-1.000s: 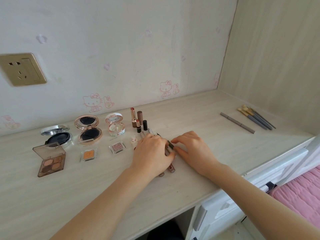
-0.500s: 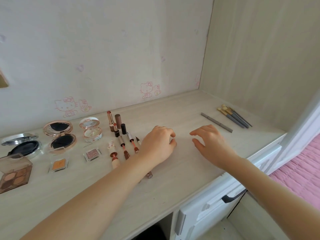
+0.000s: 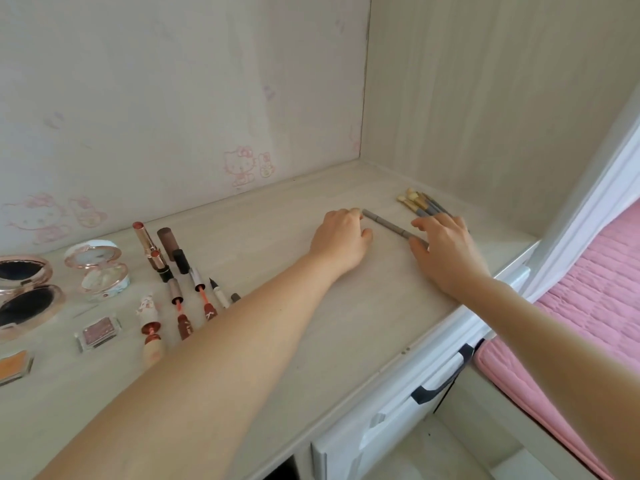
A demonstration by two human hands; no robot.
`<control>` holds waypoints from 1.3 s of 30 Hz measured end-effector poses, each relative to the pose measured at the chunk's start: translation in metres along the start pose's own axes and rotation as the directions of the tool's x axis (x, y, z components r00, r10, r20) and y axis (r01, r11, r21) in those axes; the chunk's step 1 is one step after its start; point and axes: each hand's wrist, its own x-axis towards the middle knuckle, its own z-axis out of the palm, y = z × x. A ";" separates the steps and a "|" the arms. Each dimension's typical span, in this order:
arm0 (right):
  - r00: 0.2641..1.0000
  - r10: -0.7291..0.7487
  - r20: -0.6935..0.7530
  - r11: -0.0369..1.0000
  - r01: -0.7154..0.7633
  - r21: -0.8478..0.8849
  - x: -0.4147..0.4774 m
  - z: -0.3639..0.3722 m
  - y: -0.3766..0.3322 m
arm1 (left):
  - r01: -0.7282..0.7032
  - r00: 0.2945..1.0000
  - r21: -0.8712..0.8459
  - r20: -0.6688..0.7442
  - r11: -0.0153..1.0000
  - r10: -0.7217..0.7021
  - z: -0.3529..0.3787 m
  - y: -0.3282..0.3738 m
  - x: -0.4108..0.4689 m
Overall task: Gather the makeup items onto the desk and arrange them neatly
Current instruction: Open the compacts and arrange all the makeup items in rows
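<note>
Nearest the viewer, a drawer front with a dark handle (image 3: 441, 379) sits below the desk (image 3: 346, 327) edge, a pink bed (image 3: 588, 289) to its right. On the desk's left, already ordered: compacts (image 3: 97, 268), small eyeshadow pans (image 3: 98, 331), and a row of lipsticks (image 3: 180, 306) lying parallel. Further back, both bare forearms reach to the far right corner. The left hand (image 3: 341, 235), loosely curled and holding nothing, touches the far tip of a grey pencil (image 3: 388, 225) lying flat and diagonal. The right hand (image 3: 443, 244), fingers spread and not closed, rests at the pencil's near end, its fingertips beside a cluster of brushes (image 3: 420, 205) just behind. The step in hand appears to be collecting this pencil. To do it well: pinch it at both ends so it cannot roll, lift it clear without nudging the brushes, and lay it parallel to the lipstick row, ends aligned.
</note>
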 end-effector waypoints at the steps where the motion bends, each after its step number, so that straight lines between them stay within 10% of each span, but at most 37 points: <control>1: 1.000 -0.007 0.002 1.000 0.007 -0.008 0.000 0.002 0.001 | 0.004 1.000 0.006 0.006 1.000 -0.004 0.002 0.001 0.006; 12: 0.996 -0.079 -0.028 0.997 0.079 -0.016 -0.002 0.006 0.006 | -0.167 0.960 0.166 0.252 0.972 0.122 0.014 -0.011 0.044; 25: 0.991 -0.131 0.002 0.986 0.130 0.102 -0.007 0.001 0.003 | -0.128 0.986 0.215 0.136 0.968 0.100 -0.003 -0.019 0.023; 39: 0.976 -0.191 -0.103 0.944 0.211 0.252 -0.044 -0.023 -0.040 | -0.058 0.998 -0.231 0.003 0.971 0.060 -0.075 -0.053 -0.049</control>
